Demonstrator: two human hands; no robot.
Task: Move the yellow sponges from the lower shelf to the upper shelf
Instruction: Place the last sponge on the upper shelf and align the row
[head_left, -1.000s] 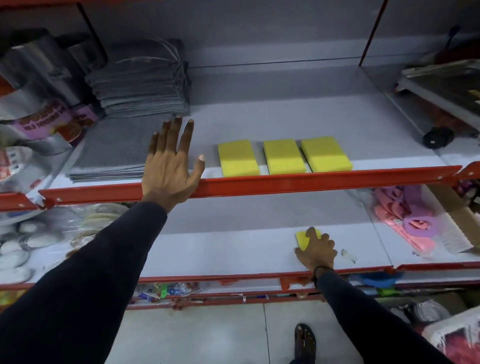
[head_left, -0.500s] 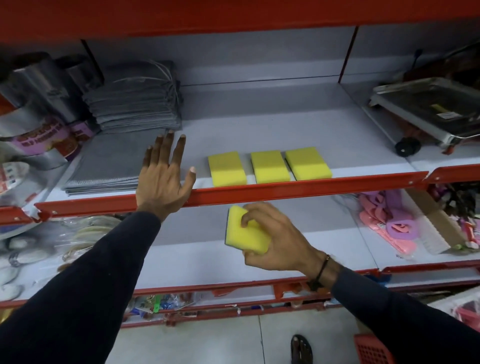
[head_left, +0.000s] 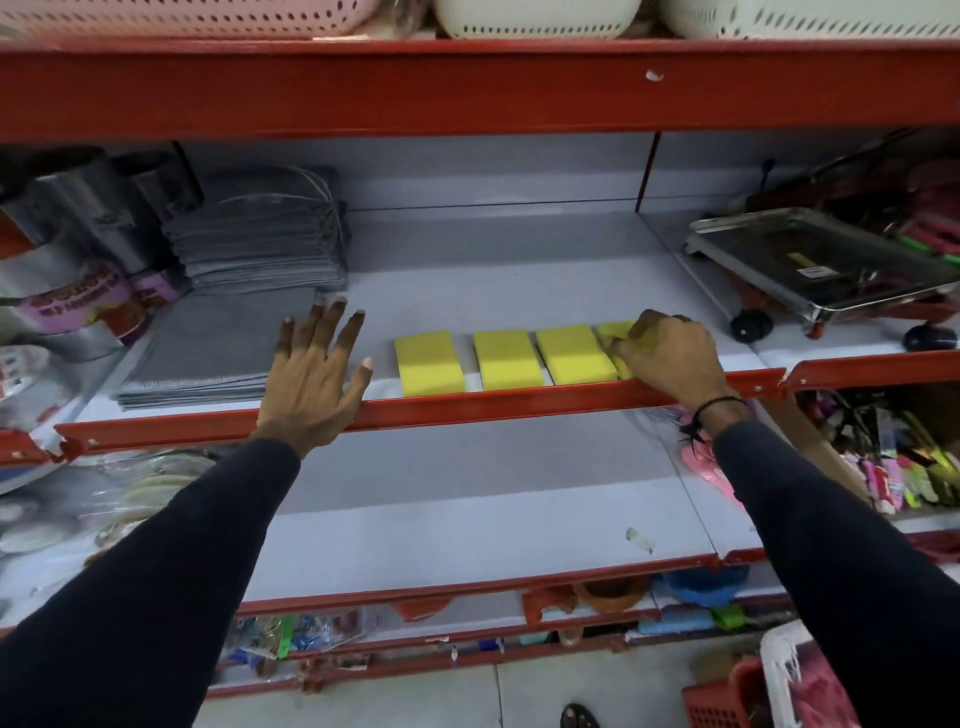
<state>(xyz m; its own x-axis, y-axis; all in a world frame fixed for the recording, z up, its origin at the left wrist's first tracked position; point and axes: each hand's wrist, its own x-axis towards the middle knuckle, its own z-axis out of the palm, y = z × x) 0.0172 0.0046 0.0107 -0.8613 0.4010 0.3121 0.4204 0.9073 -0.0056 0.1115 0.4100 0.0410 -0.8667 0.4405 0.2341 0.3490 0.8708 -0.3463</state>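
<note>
Three yellow sponges lie in a row on the upper shelf near its red front lip: a left sponge, a middle sponge and a right sponge. A fourth yellow sponge rests on the shelf just right of the row, mostly covered by my right hand, whose fingers are closed on it. My left hand lies flat with fingers spread on the shelf's front lip, left of the sponges, holding nothing. The lower shelf shows no sponge.
Stacked grey cloths and flat grey mats sit left of my left hand. A metal trolley tray stands at the right of the upper shelf. Pink items in plastic lie on the lower shelf's right. Perforated baskets sit on top.
My right hand picked a sponge off the lower shelf, carried it up over the red lip and set it down right of the three-sponge row. My left hand stayed on the lip.
</note>
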